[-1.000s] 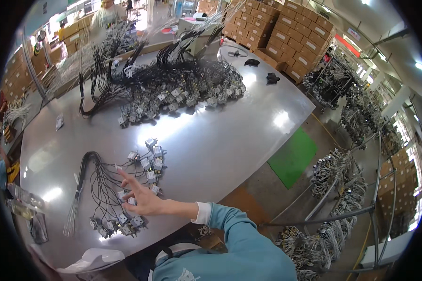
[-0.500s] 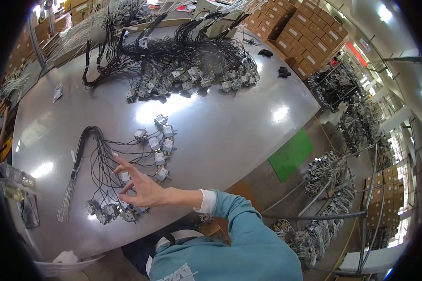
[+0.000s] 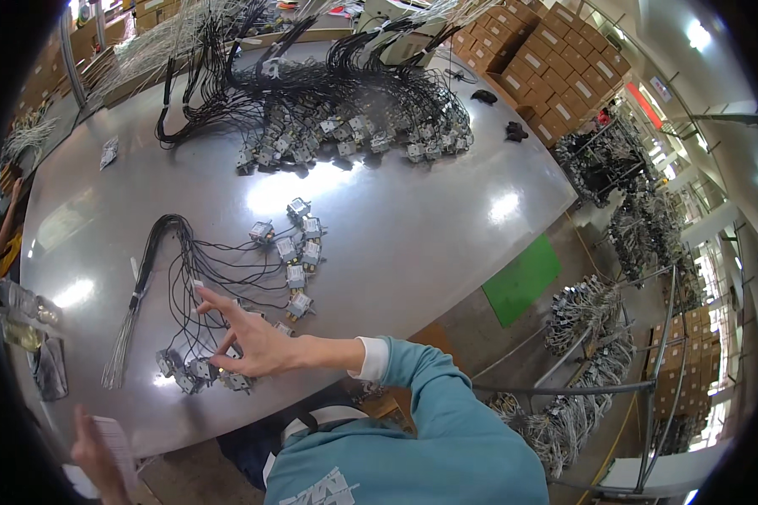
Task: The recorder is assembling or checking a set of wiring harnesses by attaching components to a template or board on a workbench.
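My right hand (image 3: 257, 343) reaches over the bundle with thumb and index finger apart. A small white piece (image 3: 198, 285) sits at its index fingertip. Beneath and around it lie small silver box-shaped parts (image 3: 296, 276) on black wires (image 3: 195, 252). Some of these parts carry white patches; others cluster below the hand (image 3: 195, 375). The wires gather into a tied bundle with bare pale ends (image 3: 126, 337). At the lower left edge, my left hand (image 3: 95, 454) is blurred. It appears to hold a white sheet with faint lines (image 3: 116, 442).
A large heap of similar wired parts (image 3: 345, 135) covers the far side of the metal table (image 3: 396, 227). A small packet (image 3: 109, 152) lies at the left, with a clear bottle (image 3: 27, 303) at the table's left edge. Carton stacks and hanging wire bundles stand at right.
My left hand has come into view at the lower left with the white sheet raised beside it. The right hand stays over the parts, slightly lower. The whole view has shifted a little.
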### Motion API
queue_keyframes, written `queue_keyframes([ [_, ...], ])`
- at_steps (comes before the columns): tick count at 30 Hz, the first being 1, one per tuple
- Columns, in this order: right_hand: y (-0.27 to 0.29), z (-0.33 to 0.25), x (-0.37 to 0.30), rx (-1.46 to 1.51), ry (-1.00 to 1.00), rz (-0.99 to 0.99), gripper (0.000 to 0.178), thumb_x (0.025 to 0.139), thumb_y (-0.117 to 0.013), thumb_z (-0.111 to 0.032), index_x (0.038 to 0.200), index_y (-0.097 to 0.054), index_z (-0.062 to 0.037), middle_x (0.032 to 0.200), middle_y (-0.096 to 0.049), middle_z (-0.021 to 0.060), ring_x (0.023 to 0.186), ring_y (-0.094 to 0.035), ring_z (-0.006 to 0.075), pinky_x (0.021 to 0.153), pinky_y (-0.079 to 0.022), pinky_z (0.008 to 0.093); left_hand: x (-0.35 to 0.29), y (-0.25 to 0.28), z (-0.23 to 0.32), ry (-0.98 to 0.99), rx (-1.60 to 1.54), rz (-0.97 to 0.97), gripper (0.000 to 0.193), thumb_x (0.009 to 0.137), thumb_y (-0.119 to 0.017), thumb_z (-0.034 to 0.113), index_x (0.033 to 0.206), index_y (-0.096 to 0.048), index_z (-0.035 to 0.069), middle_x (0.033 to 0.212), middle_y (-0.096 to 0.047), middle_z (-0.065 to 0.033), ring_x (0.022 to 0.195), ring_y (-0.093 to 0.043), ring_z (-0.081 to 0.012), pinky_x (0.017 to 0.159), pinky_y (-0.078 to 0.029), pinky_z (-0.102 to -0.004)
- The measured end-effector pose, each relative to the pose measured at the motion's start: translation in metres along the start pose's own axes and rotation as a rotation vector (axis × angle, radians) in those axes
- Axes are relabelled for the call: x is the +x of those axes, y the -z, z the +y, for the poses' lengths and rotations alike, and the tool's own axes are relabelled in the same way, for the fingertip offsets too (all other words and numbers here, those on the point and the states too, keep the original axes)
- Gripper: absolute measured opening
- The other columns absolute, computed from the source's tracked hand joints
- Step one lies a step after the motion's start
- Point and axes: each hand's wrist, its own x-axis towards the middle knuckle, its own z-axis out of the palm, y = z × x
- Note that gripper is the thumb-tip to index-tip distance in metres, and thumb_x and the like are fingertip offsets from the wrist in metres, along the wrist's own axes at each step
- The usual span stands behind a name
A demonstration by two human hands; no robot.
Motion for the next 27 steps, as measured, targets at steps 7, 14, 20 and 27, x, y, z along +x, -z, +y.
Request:
queue_keyframes([
  [7, -0.005, 0.013, -0.013, -0.022, 0.121, -0.014, 0.108, 0.091, -0.079, -0.005, 0.176, -0.012, -0.0187, 0.165, -0.038, 0.0225, 0.128, -0.066, 0.0337, 0.1, -0.06, 0.0437, -0.066, -0.041, 0.12, -0.381, -0.104, -0.258, 0.021, 0.113, -0.059, 0.021, 0.108, -0.065, 0.002, 0.074, -0.065, -0.0271, 0.068, -0.07, -0.044, 0.064, -0.051, -0.0531],
  [14, -0.047, 0.021, -0.023, -0.386, 0.287, -0.106, 0.098, 0.09, -0.081, -0.012, 0.173, -0.029, -0.0207, 0.167, -0.034, 0.0197, 0.136, -0.058, 0.0334, 0.118, -0.042, 0.053, -0.069, -0.088, 0.15, -0.228, -0.532, -0.39, 0.016, 0.113, -0.056, 0.011, 0.102, -0.059, 0.0, 0.089, -0.063, -0.0229, 0.076, -0.06, -0.0404, 0.071, -0.046, -0.0471],
  [20, -0.066, 0.041, -0.026, -0.559, 0.326, -0.183, 0.086, 0.093, -0.077, -0.013, 0.17, -0.04, -0.0266, 0.17, -0.034, 0.0188, 0.135, -0.058, 0.0307, 0.115, -0.041, 0.0501, -0.068, -0.103, 0.166, -0.301, -0.729, -0.341, 0.016, 0.115, -0.054, 0.009, 0.104, -0.058, -0.003, 0.113, -0.066, -0.0169, 0.099, -0.064, -0.0284, 0.088, -0.051, -0.0381],
  [27, -0.052, 0.053, -0.029, -0.586, 0.473, -0.183, 0.088, 0.091, -0.072, -0.006, 0.17, -0.04, -0.0284, 0.169, -0.035, 0.0172, 0.134, -0.055, 0.0293, 0.108, -0.042, 0.0477, -0.08, -0.102, 0.18, -0.243, -0.833, -0.21, 0.016, 0.115, -0.055, 0.009, 0.107, -0.062, -0.003, 0.126, -0.069, -0.0181, 0.119, -0.066, -0.0343, 0.102, -0.051, -0.0415],
])
